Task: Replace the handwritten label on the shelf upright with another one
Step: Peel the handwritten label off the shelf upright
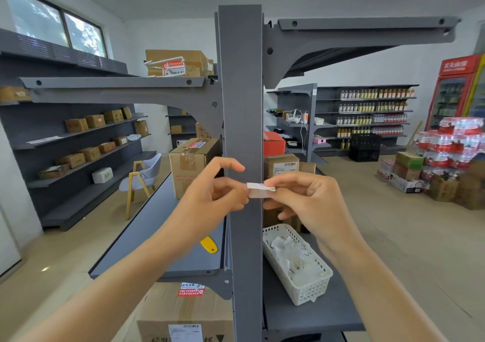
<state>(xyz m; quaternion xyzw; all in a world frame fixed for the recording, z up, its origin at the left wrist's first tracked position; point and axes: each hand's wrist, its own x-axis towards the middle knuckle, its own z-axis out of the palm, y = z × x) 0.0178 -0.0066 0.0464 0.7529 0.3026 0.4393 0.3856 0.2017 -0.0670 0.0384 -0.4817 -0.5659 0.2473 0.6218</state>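
Observation:
A small white paper label [258, 190] with dark handwriting lies across the front face of the grey shelf upright [241, 105], about mid-height. My left hand [212, 194] pinches its left end with thumb and fingers, index finger lifted. Gripping the right end, which folds over at the upright's right edge, is my right hand [301, 197]. Both hands hold the same label. Whether it sticks to the metal or is lifted off cannot be told.
A white plastic basket [312, 289] with several paper labels sits on the shelf at the lower right. A yellow scraper [209, 244] lies on the left shelf behind my left forearm. Cardboard boxes [189, 165] stand on both shelves, and one below [183, 312].

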